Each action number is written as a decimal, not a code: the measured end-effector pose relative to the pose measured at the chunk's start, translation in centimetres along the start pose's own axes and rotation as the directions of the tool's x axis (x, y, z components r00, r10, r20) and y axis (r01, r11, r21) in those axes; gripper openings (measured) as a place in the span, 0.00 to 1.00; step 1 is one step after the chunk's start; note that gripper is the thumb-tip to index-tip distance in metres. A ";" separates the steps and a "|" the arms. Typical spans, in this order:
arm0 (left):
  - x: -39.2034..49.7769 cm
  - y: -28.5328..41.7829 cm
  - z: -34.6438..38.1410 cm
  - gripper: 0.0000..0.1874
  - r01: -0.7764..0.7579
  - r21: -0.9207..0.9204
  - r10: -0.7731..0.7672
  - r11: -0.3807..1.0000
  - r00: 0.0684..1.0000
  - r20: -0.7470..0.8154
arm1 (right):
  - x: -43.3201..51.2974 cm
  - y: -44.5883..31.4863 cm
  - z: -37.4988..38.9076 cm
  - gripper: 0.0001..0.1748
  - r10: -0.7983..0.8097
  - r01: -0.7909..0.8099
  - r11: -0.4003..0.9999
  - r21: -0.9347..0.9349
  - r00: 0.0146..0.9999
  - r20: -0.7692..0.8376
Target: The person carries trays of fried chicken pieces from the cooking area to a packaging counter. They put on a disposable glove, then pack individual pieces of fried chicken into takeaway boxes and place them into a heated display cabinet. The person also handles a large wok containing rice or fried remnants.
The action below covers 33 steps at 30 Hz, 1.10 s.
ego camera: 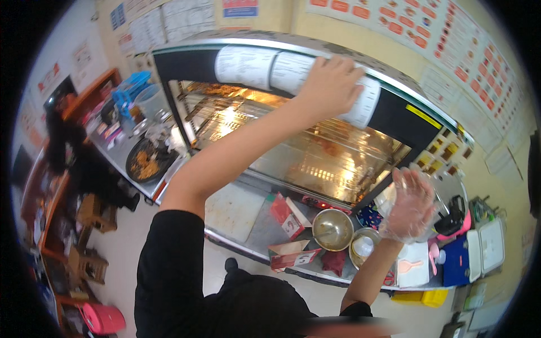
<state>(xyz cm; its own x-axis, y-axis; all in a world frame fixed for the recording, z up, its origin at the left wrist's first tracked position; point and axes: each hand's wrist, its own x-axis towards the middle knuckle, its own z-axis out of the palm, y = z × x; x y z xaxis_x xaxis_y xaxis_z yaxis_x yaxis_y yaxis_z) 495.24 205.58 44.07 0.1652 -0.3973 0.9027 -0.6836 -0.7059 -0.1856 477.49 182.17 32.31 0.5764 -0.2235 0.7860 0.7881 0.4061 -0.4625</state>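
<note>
My bare left hand (331, 88) is at the upper front edge of a lit food-warming cabinet (393, 110), over printed paper sheets (249, 67) fixed to its black panel. Its fingertips reach the top edge; whether they grip it is hidden. On the right, my right hand (408, 207) wears a clear plastic glove. It is raised, fingers spread, beside the cabinet's right corner, with nothing visible in it. Inside the cabinet are wire racks (228, 120) and browned food (219, 89). A steel bowl (333, 230) stands on the counter below, left of my right hand.
Two red printed food cartons (289, 217) (293, 257) stand by a white board (230, 207). A dark red cloth (334, 263) lies near the edge. Left is a black pan of food (146, 162), then a person in dark clothes (91, 169). A blue cooler box (457, 261) stands right.
</note>
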 end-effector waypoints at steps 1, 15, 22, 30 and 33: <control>-0.2 -0.2 -0.1 0.16 0.001 -0.004 -0.001 1.000 1.000 -0.010 | -0.6 -0.2 0.2 0.32 0.008 -0.008 1.000 -0.016 1.000 -0.017; -13.8 0.6 -5.3 0.19 0.024 -0.553 -0.159 0.833 0.967 -0.198 | -10.0 6.8 1.0 0.30 0.338 -0.341 0.940 0.021 0.920 -0.197; -37.8 -4.9 -9.3 0.12 0.917 -0.399 -0.359 -0.008 0.370 0.857 | -18.8 13.8 6.8 0.28 0.607 -0.772 0.615 -0.158 0.592 -0.529; -54.8 -13.9 -15.6 0.13 0.915 -0.222 -0.049 -0.337 0.218 0.975 | -18.4 32.7 26.9 0.20 0.730 -0.649 0.335 -0.683 0.637 -0.248; -60.6 -20.1 -19.3 0.13 0.905 -0.149 -0.102 -0.399 0.118 0.988 | -16.3 42.3 32.6 0.23 0.673 -0.190 0.230 -0.954 0.740 0.015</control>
<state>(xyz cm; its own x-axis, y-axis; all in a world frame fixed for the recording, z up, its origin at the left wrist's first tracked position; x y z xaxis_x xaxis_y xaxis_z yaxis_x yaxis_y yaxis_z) 485.26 255.14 0.59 0.7915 -0.5541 -0.2581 0.3160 0.0094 0.9487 494.40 231.91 13.33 0.9534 0.1211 0.2762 0.2778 -0.7096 -0.6476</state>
